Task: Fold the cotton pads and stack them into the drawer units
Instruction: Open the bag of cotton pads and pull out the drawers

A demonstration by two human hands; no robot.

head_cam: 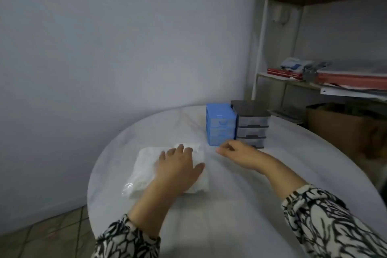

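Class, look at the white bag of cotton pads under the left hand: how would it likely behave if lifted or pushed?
The bag of cotton pads looks soft and puffy, so probably light and floppy. Its glossy wrapper may slide easily on the table.

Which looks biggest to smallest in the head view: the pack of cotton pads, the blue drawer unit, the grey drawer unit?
1. Pack of cotton pads, clearly the largest, though it lies nearer the camera.
2. Grey drawer unit and blue drawer unit look about alike; I would not rank them.
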